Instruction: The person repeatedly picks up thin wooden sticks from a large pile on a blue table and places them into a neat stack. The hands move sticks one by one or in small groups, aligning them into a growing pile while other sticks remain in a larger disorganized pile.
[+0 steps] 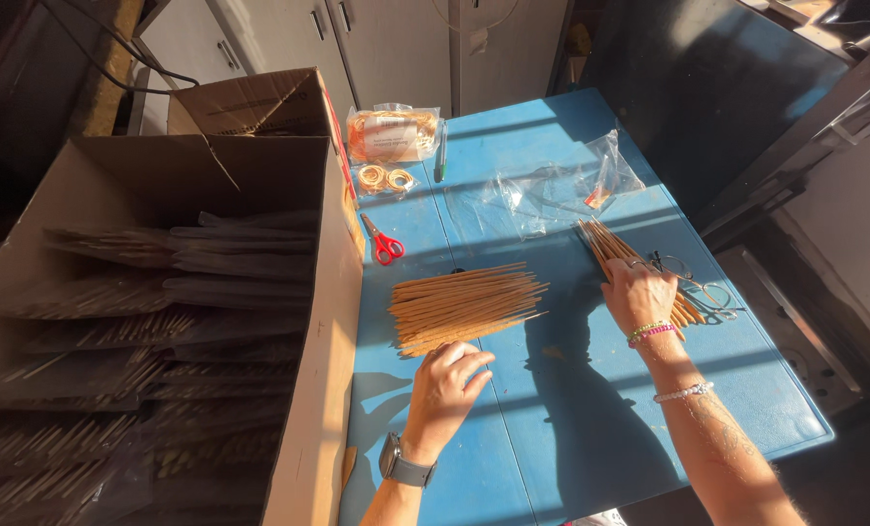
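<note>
Partly hidden under the right hand, a stick bundle shows only ends.

Thin wooden sticks with a matt tan finish, smooth blue painted bench, rough brown cardboard box, glossy clear plastic bags, scissors with shiny red plastic handles, rubber bands matt tan.

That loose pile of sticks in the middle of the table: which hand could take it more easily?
Probably the left hand: it rests on the blue table just below the loose pile of sticks, with nothing in it. The right hand already lies on a separate bundle of sticks farther right.
</note>
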